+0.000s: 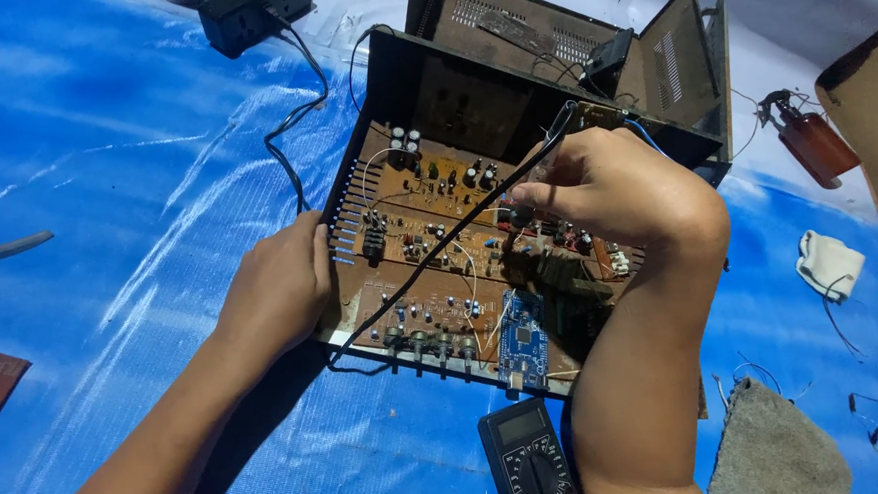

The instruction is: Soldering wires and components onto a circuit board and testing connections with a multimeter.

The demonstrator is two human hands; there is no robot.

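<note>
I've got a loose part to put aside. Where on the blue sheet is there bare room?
The widest bare patch of blue sheet lies left of the open chassis, between the black cable and the left hand. A smaller patch lies between the left forearm and the multimeter. The right is crowded: cloth pad, loose wires, brown bottle.

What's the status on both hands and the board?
Left hand steadies amplifier chassis. Right hand pinches black probe on circuit board. Black lead crosses board.

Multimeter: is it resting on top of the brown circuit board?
No, the multimeter lies on the blue tarp in front of the open chassis, below the circuit board's front edge.
</note>
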